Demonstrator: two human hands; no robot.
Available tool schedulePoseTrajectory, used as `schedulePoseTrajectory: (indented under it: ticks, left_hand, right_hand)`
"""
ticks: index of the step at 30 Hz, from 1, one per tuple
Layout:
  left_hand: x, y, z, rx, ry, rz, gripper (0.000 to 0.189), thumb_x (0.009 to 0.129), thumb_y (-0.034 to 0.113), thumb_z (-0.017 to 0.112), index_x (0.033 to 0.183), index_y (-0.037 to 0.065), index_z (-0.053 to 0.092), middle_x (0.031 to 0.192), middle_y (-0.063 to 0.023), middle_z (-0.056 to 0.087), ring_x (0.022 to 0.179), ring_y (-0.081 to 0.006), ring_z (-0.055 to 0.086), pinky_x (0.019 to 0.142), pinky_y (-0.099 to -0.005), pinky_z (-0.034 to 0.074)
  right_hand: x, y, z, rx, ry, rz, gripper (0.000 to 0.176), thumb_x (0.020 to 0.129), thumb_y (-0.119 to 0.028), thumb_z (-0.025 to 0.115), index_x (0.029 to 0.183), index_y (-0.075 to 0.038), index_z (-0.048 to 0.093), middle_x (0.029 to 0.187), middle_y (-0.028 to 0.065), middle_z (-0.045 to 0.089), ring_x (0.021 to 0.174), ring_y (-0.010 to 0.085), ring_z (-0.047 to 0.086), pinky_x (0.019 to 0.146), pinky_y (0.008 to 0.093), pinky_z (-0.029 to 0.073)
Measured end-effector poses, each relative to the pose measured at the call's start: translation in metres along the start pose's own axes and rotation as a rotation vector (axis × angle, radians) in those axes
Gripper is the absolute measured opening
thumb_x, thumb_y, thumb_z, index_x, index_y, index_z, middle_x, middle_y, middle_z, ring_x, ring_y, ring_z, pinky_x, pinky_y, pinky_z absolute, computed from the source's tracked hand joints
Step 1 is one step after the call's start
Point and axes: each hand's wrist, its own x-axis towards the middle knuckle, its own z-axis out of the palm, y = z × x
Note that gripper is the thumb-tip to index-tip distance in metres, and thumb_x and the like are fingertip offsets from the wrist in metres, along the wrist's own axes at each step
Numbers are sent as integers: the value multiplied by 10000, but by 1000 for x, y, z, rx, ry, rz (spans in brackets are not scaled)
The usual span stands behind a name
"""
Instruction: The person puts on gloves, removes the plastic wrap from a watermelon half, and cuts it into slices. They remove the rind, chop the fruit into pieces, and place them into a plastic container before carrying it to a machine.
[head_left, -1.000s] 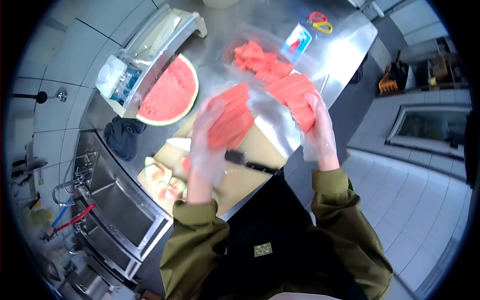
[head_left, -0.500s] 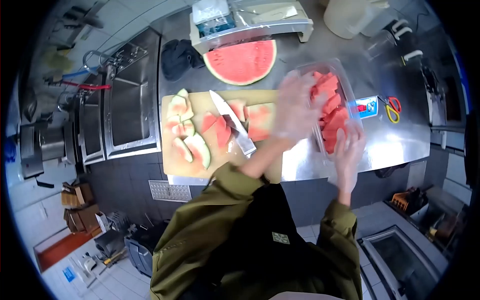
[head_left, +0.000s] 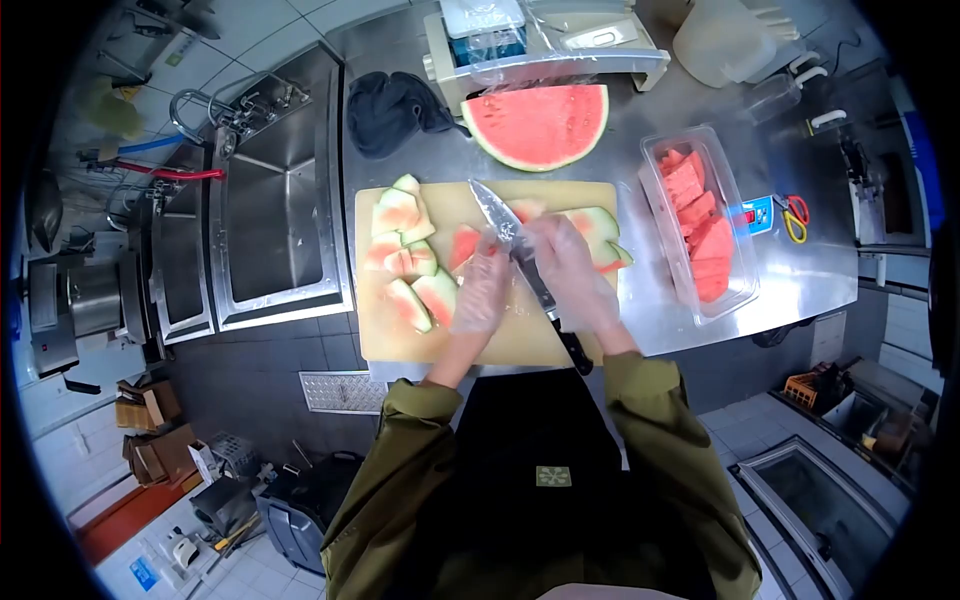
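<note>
Both my hands wear clear plastic gloves above a yellowish cutting board [head_left: 400, 345]. My left hand [head_left: 482, 290] is closed, its fingertips beside a red watermelon piece [head_left: 464, 244]; what they pinch, if anything, is hidden. Close by on the right, my right hand [head_left: 572, 272] has its fingers curled together over the knife's blade; their contents cannot be made out. The knife [head_left: 540, 285] lies slanted across the board, its black handle toward my body. Rind pieces [head_left: 408, 300] are scattered on the board's left, and a green-edged rind [head_left: 600, 235] lies at its right.
A clear plastic container [head_left: 745, 270] with cut watermelon stands right of the board. Behind the board sits a large watermelon wedge [head_left: 537, 125], near a wrap dispenser [head_left: 560, 72] and a dark cloth [head_left: 395, 112]. Scissors [head_left: 795, 220] lie far right; a steel sink [head_left: 275, 230] is left.
Both hands have moved left from the container to the board. The cut watermelon stays in the container. The knife lies on the board in both frames, and the view has shifted slightly.
</note>
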Motion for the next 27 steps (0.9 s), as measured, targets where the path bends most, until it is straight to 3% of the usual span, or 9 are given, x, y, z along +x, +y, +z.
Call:
schedulePoseTrajectory:
  ticks: [3, 4, 8, 13, 19, 21, 23, 25, 27]
  left_hand:
    - [-14, -19, -19, -639, 33, -299, 220, 886, 154, 682, 1040, 30, 586, 1145, -169, 614, 933, -287, 641, 830, -356, 522]
    - [-15, -2, -55, -632, 90, -410, 179, 893, 146, 687, 1014, 60, 587, 973, -69, 647, 919, -178, 607, 822, -297, 507]
    - [-50, -51, -110, -1139, 224, -542, 234, 852, 66, 696, 1030, 100, 548, 999, -38, 592, 877, -133, 577, 797, -272, 510]
    - [-80, -71, -141, -1156, 325, -693, 267, 866, 111, 723, 1047, 98, 527, 1031, -42, 573, 885, -137, 571, 747, -277, 533]
    - [-93, -73, -126, -1244, 315, -602, 298, 862, 85, 733, 1068, 98, 519, 1169, -125, 583, 879, -181, 619, 608, -294, 563]
    - [-78, -61, -119, -1154, 463, -448, 275, 878, 185, 738, 1021, 113, 514, 1055, -147, 628, 734, -201, 615, 504, -287, 518]
    - [-72, -42, -141, -1176, 289, -638, 327, 875, 230, 738, 1059, 103, 499, 1188, -170, 588, 893, -215, 624, 591, -290, 546]
    - [-43, 17, -136, -1167, 442, -420, 358, 875, 249, 738, 1073, 96, 482, 1274, -187, 548, 999, -220, 608, 715, -307, 556]
    - [-15, 57, -120, -989, 228, -280, 347, 894, 224, 715, 1089, 80, 467, 1267, -184, 550, 1055, -233, 594, 833, -330, 535]
  right_hand:
    - [28, -6, 17, -259, -248, -242, 197, 888, -103, 515, 1012, -21, 644, 1004, 152, 604, 1034, 327, 581, 897, 399, 473]
    - [36, -6, 27, -349, -338, -350, 198, 875, -111, 523, 994, -24, 655, 993, 145, 607, 1038, 317, 585, 896, 390, 477]
    - [66, 13, 74, -574, -618, -438, 174, 820, -122, 567, 932, -54, 682, 969, 128, 627, 984, 294, 627, 854, 373, 511]
    - [84, 10, 85, -615, -743, -460, 118, 782, -108, 595, 858, -57, 670, 873, 101, 659, 846, 303, 673, 752, 383, 551]
    - [60, 0, 102, -947, -526, -578, 91, 814, -126, 551, 817, -61, 615, 825, 91, 641, 794, 267, 674, 785, 412, 537]
    - [63, 9, 109, -763, -528, -493, 80, 811, -107, 551, 820, -46, 602, 835, 95, 629, 809, 284, 666, 798, 414, 536]
    - [52, 9, 98, -532, -465, -447, 85, 814, -98, 547, 846, -34, 591, 868, 102, 618, 845, 302, 655, 811, 418, 532]
    - [37, -26, 47, -286, -342, -436, 113, 823, -97, 537, 896, -24, 583, 925, 111, 610, 902, 322, 639, 826, 423, 527]
    - [6, -39, -23, -409, -92, -333, 179, 861, -74, 521, 1014, -9, 585, 980, 155, 594, 969, 340, 602, 824, 424, 507]
